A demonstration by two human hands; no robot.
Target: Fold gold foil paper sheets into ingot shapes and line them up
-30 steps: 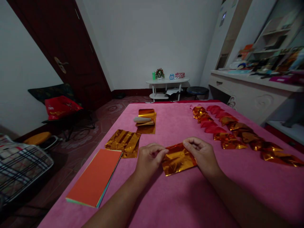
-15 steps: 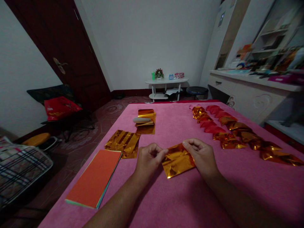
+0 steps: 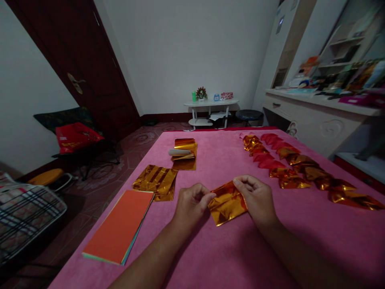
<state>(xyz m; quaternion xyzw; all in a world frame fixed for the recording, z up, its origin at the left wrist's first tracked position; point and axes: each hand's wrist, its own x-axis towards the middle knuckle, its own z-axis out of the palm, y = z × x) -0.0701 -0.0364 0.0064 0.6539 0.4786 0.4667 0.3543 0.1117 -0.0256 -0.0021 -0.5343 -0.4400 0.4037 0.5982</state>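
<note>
Gold foil sheet [image 3: 228,206], one: creased, four-cornered; located at the near side of the pink-covered tabletop [image 3: 219,154], about midway between left and right edges. Long axis runs hand to hand, right end angled toward the far edge; one corner points at the near side.
Left hand [image 3: 192,204]: thumb and forefinger pinching the sheet's far left corner.
Right hand [image 3: 257,198]: thumb on its far right corner, fingers curled, gripping.
Paper stack [image 3: 120,226], orange uppermost: lengthwise along the tabletop's left edge.
Foil stack [image 3: 155,178]: just beyond, near the same edge.
Folded red and gold pieces [image 3: 294,183]: rows toward the right edge.
</note>
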